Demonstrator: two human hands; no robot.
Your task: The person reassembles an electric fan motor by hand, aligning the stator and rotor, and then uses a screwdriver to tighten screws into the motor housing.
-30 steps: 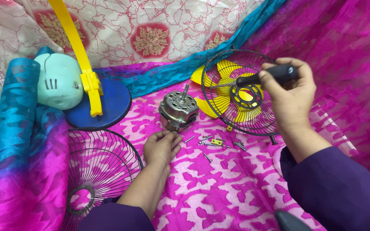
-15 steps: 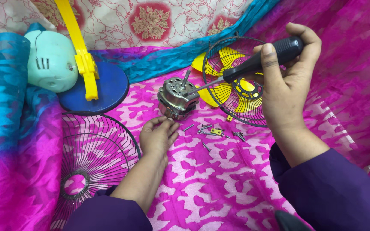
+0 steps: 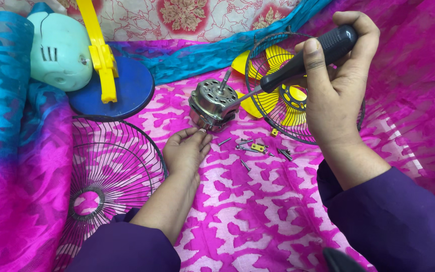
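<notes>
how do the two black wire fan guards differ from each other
The left fan guard lies flat on the pink cloth with nothing in it, its centre ring open. The right fan guard stands tilted behind the right hand, with the yellow fan blade showing through it. Both are round, black wire cages.

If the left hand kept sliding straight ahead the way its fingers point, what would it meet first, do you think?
Most likely the metal fan motor. The left hand lies on the pink cloth with its fingertips pointing up at the motor's base, seemingly almost touching, though depth is hard to judge.
</notes>
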